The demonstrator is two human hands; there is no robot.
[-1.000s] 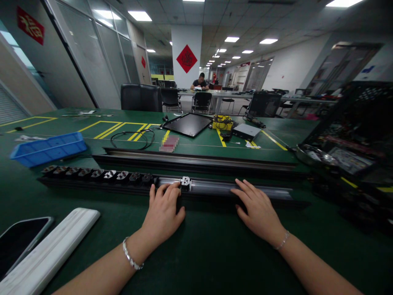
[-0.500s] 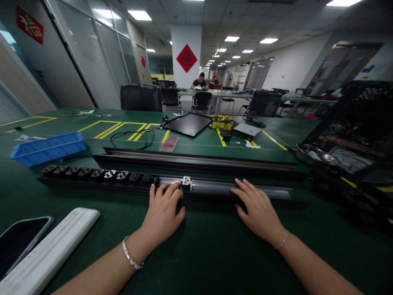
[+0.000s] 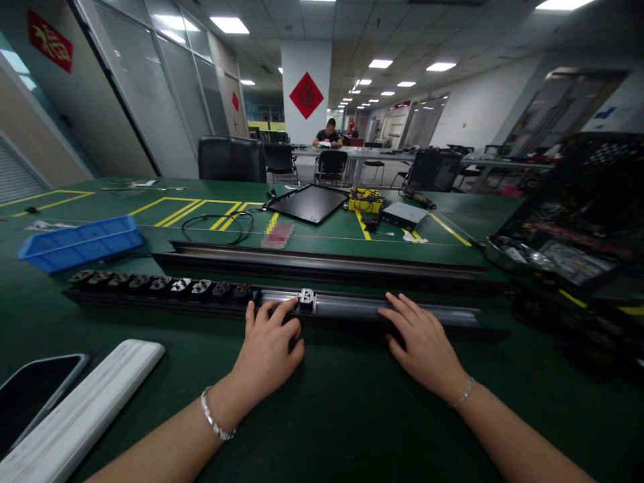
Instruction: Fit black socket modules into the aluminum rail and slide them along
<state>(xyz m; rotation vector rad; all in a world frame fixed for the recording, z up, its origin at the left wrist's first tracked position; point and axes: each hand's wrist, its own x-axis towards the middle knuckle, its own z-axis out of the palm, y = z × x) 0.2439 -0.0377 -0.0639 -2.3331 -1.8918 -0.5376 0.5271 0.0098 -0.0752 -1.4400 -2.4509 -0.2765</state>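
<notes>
A long black rail (image 3: 352, 308) lies across the green table in front of me. Several dark socket-like modules (image 3: 161, 284) sit in a row in its left part. One separate module with a pale face (image 3: 306, 299) stands in the rail near the middle. My left hand (image 3: 269, 345) rests with bent, spread fingers on the rail's near edge, its fingertips just left of that module. My right hand (image 3: 422, 342) lies over the rail's right part with its fingers apart, holding nothing. Behind runs a second black rail (image 3: 322, 263), touched by neither hand.
A blue tray (image 3: 80, 243) is at the left, with a white bar (image 3: 85, 409) and a phone-like device (image 3: 35, 396) nearer. Farther back are a black panel (image 3: 312, 203), a yellow object (image 3: 365, 200) and a grey box (image 3: 404, 215). A person (image 3: 329, 134) sits beyond.
</notes>
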